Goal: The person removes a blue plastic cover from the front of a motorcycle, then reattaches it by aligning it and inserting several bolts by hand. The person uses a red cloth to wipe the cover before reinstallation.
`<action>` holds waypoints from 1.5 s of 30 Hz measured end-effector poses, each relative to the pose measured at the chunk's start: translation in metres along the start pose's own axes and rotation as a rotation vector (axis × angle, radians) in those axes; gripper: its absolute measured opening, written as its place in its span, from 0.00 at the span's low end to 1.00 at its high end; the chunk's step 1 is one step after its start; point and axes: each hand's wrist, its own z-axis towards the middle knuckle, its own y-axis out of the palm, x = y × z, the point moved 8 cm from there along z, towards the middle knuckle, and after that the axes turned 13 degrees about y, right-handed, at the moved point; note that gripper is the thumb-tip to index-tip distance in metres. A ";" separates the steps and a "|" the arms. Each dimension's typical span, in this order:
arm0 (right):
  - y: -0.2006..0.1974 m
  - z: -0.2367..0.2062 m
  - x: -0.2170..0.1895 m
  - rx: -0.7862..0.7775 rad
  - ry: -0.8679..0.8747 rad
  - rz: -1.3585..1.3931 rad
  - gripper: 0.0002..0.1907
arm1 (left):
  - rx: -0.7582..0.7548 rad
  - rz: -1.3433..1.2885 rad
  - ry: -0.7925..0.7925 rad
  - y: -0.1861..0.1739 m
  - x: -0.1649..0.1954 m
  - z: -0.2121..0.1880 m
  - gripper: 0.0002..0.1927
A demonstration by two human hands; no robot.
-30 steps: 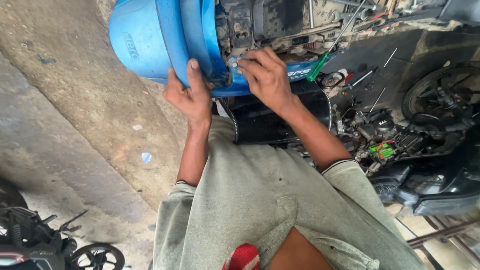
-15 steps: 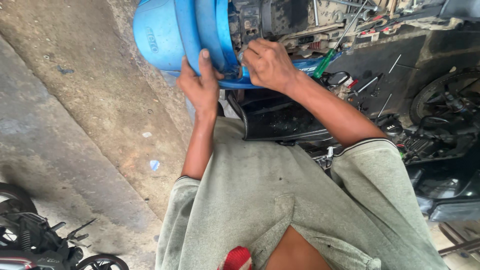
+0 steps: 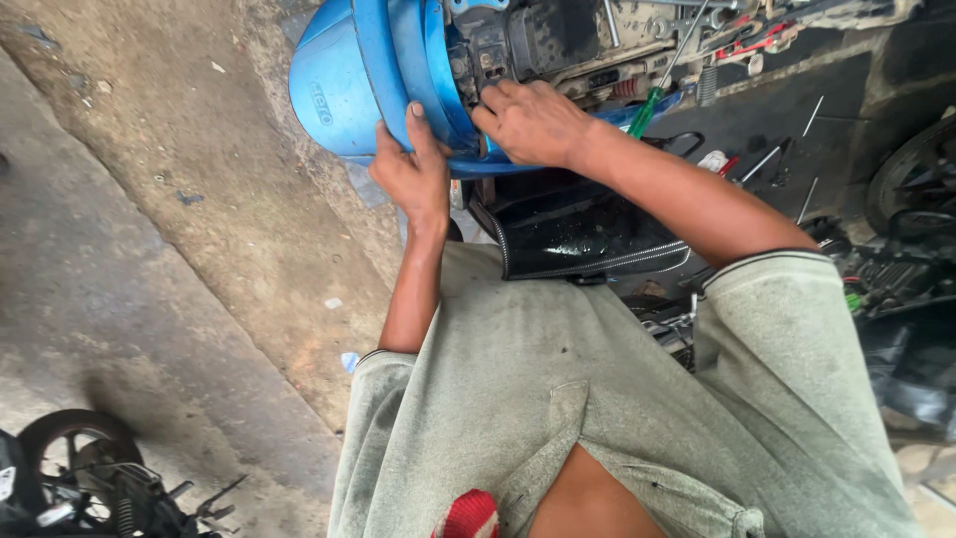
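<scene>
A blue plastic scooter body panel (image 3: 344,85) stands at the top of the view, against the grimy grey engine block (image 3: 558,40). My left hand (image 3: 410,174) grips the panel's lower edge, fingers curled over the rim. My right hand (image 3: 528,120) rests on the panel's inner side where it meets the engine, fingertips pressed into the joint; whether it pinches a small part is hidden. A green-handled screwdriver (image 3: 652,95) lies just beyond my right wrist. A black glossy scooter seat (image 3: 583,234) sits below both hands.
Rough concrete floor (image 3: 149,249) fills the left side. A black motorcycle wheel and parts (image 3: 80,468) lie at bottom left. Several metal rods and tools (image 3: 787,149) lie on dark ground at the right, beside another wheel (image 3: 916,184).
The view has shifted so the blue panel and both hands sit further right and higher. My hands keep the same hold on the panel's edge and joint.
</scene>
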 end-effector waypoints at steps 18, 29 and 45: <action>0.020 0.003 0.005 -0.153 -0.014 -0.191 0.09 | -0.241 -0.108 0.006 0.005 0.010 -0.015 0.11; 0.020 0.004 0.006 -0.118 0.087 -0.146 0.14 | -0.210 -0.098 0.031 0.003 0.006 -0.015 0.12; 0.020 0.012 0.004 -0.353 0.164 -0.101 0.11 | -0.163 -0.068 -0.043 -0.002 -0.009 -0.017 0.15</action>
